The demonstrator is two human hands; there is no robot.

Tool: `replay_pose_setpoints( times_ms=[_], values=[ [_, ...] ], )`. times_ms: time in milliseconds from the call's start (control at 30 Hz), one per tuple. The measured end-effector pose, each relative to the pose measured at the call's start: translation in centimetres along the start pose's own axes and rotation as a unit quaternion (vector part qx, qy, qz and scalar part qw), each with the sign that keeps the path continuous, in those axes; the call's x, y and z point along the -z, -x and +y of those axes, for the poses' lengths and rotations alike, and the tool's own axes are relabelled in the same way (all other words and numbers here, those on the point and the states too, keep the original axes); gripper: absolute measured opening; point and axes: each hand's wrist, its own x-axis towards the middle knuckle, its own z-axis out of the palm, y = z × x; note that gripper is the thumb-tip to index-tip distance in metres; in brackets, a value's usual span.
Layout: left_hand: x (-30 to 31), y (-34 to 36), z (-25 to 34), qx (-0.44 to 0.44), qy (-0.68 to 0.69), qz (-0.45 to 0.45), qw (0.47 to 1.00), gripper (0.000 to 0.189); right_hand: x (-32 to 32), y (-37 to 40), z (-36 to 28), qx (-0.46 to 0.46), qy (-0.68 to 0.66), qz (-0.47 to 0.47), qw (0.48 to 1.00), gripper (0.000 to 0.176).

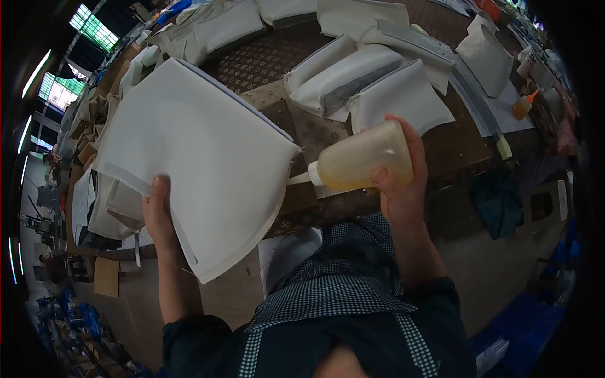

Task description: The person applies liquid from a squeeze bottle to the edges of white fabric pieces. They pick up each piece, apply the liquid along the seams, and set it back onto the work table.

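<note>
A large white fabric-like panel [208, 151] with a curved edge is held up at the left. My left hand [161, 211] grips its lower left edge, thumb on the front face; the other fingers are hidden behind it. In my right hand [403, 170] is a translucent squeeze bottle [362, 154] with yellowish liquid, lying sideways. Its white cap [314, 174] and pale nozzle [299, 179] point left, with the tip at the panel's right edge. Whether the tip touches the panel, I cannot tell.
Several white padded pieces [403, 97] lie on the brown patterned table [252, 63] beyond the bottle. More white pieces are stacked at the left. An orange-tipped bottle [522, 108] stands at the right, near another person's arm [567, 120].
</note>
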Motion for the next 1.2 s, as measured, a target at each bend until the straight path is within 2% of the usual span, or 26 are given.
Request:
replay_pose_setpoints(
  times_ms=[200, 333, 433, 633, 833, 1033, 1200],
  values=[
    [1.9, -1.1, -1.2, 0.015, -0.005, -0.032, 0.999, 0.037, 0.8, 0.9, 0.1, -0.049, -0.137, -0.016, 0.989, 0.079],
    [-0.1, -0.3, -1.2, 0.011, -0.002, 0.004, 1.000, 0.037, 2.0, 1.3, -0.1, -0.086, -0.170, -0.023, 0.981, 0.085],
    [-0.7, 0.2, -1.7, 0.019, 0.008, 0.009, 1.000, 0.037, 1.7, 1.7, 0.1, -0.096, -0.210, 0.031, 0.973, 0.082],
    [-2.8, 2.6, -4.2, 0.062, 0.115, 0.045, 0.990, 0.038, -0.5, 3.4, 2.1, -0.124, -0.235, 0.154, 0.952, 0.060],
    [-2.6, 4.0, -8.2, 0.101, 0.152, 0.063, 0.981, 0.038, -0.2, 5.9, 4.5, -0.135, -0.211, 0.180, 0.951, 0.046],
    [-3.2, 5.1, -9.4, 0.109, 0.179, 0.097, 0.973, 0.037, -0.3, 7.5, 5.6, -0.172, -0.184, 0.185, 0.950, 0.045],
    [-2.1, 5.4, -10.1, 0.131, 0.178, 0.102, 0.970, 0.037, 0.2, 7.4, 6.0, -0.164, -0.180, 0.187, 0.952, 0.046]
  ],
)
